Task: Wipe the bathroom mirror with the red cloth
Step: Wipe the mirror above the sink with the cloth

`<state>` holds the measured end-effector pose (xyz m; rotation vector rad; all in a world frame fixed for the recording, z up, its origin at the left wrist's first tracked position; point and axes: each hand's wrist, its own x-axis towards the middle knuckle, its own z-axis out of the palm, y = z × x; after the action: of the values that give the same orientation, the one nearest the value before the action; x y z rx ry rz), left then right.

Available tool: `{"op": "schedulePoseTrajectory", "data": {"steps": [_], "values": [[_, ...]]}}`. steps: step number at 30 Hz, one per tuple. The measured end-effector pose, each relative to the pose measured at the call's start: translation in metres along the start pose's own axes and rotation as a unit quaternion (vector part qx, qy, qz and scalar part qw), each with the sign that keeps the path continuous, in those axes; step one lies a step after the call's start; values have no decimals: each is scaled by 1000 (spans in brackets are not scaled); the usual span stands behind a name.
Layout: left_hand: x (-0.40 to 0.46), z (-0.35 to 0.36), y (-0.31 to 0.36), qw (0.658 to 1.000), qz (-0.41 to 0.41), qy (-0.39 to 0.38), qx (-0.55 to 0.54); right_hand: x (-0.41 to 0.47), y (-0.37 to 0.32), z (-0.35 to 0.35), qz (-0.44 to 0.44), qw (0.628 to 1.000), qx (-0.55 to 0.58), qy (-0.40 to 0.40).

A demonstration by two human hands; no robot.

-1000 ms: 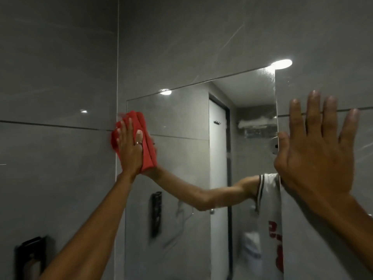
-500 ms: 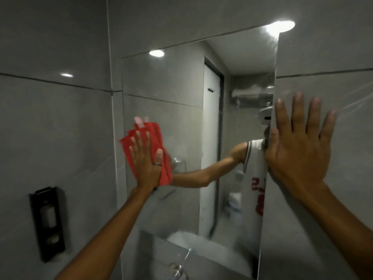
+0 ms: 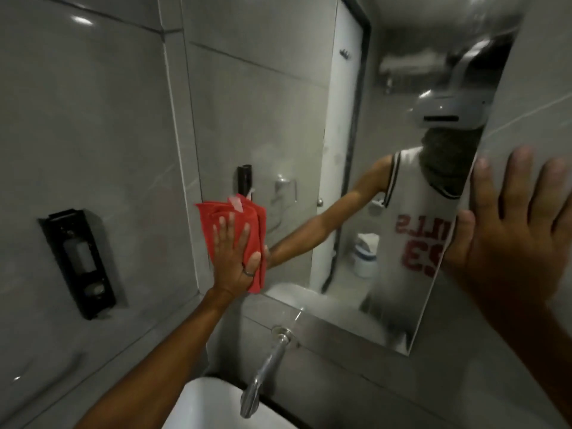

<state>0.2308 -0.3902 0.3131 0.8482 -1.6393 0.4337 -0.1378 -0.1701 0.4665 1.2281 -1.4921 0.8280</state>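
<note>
The bathroom mirror (image 3: 278, 125) hangs on a grey tiled wall and reflects a person in a white jersey. A folded red cloth (image 3: 216, 216) lies flat against the glass near the mirror's lower left corner. My left hand (image 3: 233, 261) presses the cloth to the mirror with flat, spread fingers; a ring shows on one finger. My right hand (image 3: 510, 236) rests open and flat on the wall tile just past the mirror's right edge, holding nothing.
A black soap dispenser (image 3: 79, 261) is fixed to the left wall. Below the mirror a chrome tap (image 3: 266, 370) juts out over a white basin (image 3: 216, 407). Grey tile surrounds the mirror on all sides.
My left hand has slid the red cloth down the mirror's left side, from near the top to near the bottom edge. The view has tilted down; tap and basin have come into sight.
</note>
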Motion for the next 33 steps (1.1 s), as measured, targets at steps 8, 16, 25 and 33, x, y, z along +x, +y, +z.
{"op": "schedulePoseTrajectory", "data": {"steps": [8,16,25,33], "values": [[-55,27,-42,919,-373,40,-118,-3,-2,2,-5,1000,-5,14],[-28,42,192,986,-160,50,7,-1,-4,-4,-8,1000,-22,21],[-15,34,261,954,263,-126,-71,5,19,-27,-44,995,90,17],[212,-29,220,1000,-1,-2,11,43,34,-42,-83,995,58,4]]}}
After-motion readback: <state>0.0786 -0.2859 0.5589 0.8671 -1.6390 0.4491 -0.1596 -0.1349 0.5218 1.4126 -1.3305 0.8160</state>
